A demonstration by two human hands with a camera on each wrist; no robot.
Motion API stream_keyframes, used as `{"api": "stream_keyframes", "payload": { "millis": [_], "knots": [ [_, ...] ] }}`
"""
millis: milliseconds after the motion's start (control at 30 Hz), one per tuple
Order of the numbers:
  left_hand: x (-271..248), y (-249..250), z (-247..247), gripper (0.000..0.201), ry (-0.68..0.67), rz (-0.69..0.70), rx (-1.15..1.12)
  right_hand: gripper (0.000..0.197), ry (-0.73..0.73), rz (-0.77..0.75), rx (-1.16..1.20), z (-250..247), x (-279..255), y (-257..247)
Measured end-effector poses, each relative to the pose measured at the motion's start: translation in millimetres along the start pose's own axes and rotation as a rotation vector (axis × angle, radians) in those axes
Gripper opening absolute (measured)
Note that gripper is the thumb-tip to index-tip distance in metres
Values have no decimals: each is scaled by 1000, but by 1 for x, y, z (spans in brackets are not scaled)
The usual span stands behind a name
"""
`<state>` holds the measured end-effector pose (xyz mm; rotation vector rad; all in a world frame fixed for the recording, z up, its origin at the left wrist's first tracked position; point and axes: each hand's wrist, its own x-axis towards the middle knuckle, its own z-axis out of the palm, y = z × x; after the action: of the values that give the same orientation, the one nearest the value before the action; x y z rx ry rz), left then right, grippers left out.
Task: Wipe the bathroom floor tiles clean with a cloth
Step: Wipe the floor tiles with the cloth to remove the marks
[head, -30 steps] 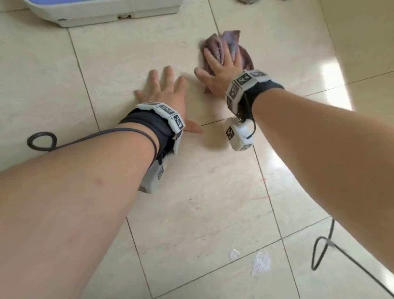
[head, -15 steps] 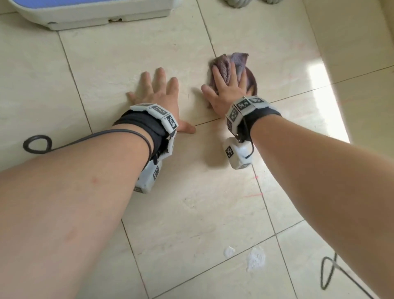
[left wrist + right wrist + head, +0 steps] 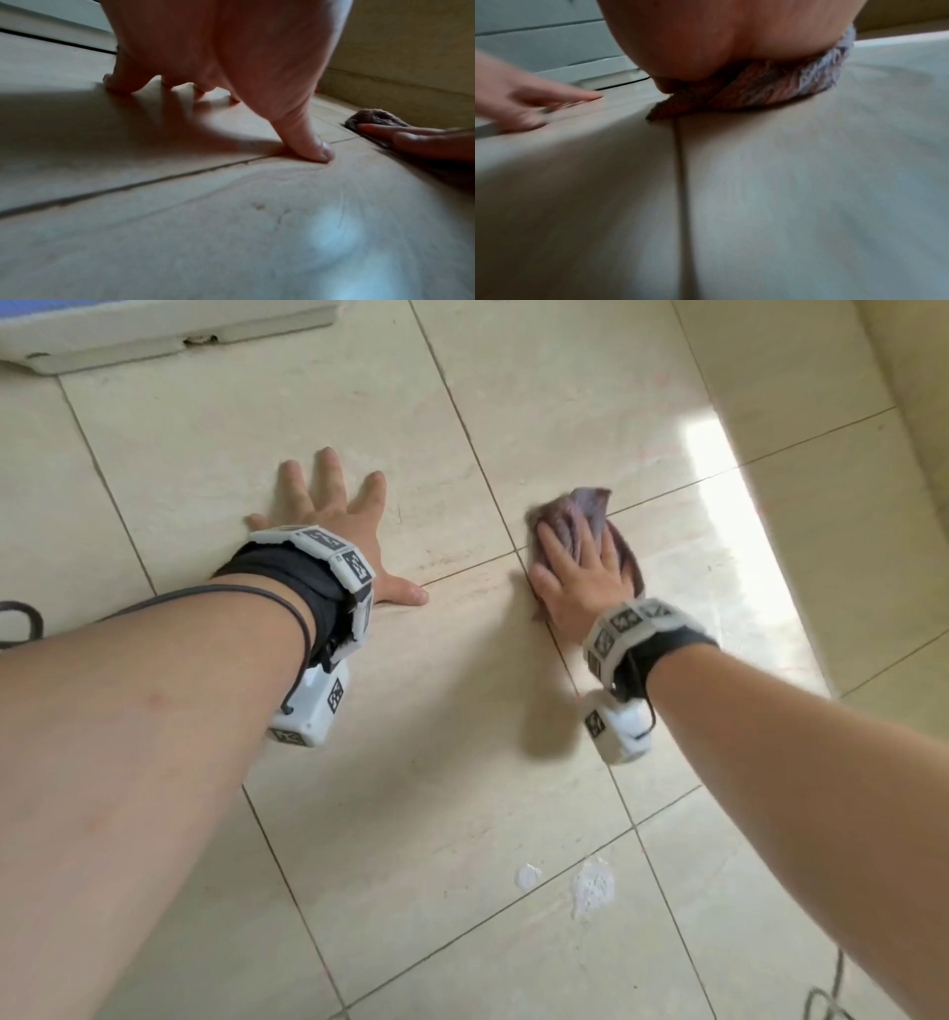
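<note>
while my right hand (image 3: 583, 577) lies flat on the cloth (image 3: 590, 516), fingers straight and close together, i see its palm pressing the purple bundle onto the floor tiles (image 3: 421, 762). the cloth bunches out beyond my fingertips and along the outer edge of the hand, and it sits over a grout line, just at a crossing of lines. from the right wrist view, the heel of the hand (image 3: 731, 36) bears on the cloth (image 3: 770, 89), whose near corner touches the grout line running toward the camera. my left hand (image 3: 334, 521) is planted beside it, apart from the cloth, fingers spread and straight on the tile, thumb reaching toward the right hand. the left wrist view shows that thumb tip (image 3: 313, 150) touching the floor at a grout line, holding nothing. nearer to me than both hands, two white smears (image 3: 590, 886) sit on the tiles. past the left fingertips lies the edge of a white base (image 3: 154, 336).
</note>
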<state>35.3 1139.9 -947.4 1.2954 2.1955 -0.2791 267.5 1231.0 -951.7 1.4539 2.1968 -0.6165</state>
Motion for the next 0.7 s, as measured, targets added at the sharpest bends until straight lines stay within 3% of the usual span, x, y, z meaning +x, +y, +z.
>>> {"api": "stream_keyframes", "payload": {
  "millis": [133, 233, 300, 433, 567, 633, 700],
  "knots": [
    [0, 0, 2, 126, -9, -11, -23, 61, 97, -4, 37, -9, 30, -31],
    [-4, 3, 1, 126, -16, -22, -30, 59, 20, -112, 36, 8, 2, -45],
    [-4, 6, 1, 126, -31, -34, -50, 57, 14, -165, 38, 22, -27, -25],
    [-5, 27, 1, 123, -21, -20, -43, 57, 32, 16, 52, 25, -46, 46],
    [-2, 65, 8, 115, -7, 89, 2, 60, 124, 239, 150, -12, 3, 76],
    [0, 82, 10, 114, -1, 109, 3, 62, 158, 241, 187, -24, 24, 60],
    [3, 96, 11, 113, 7, 120, -7, 63, 128, 143, 186, -19, 21, 44]
  ]
}}
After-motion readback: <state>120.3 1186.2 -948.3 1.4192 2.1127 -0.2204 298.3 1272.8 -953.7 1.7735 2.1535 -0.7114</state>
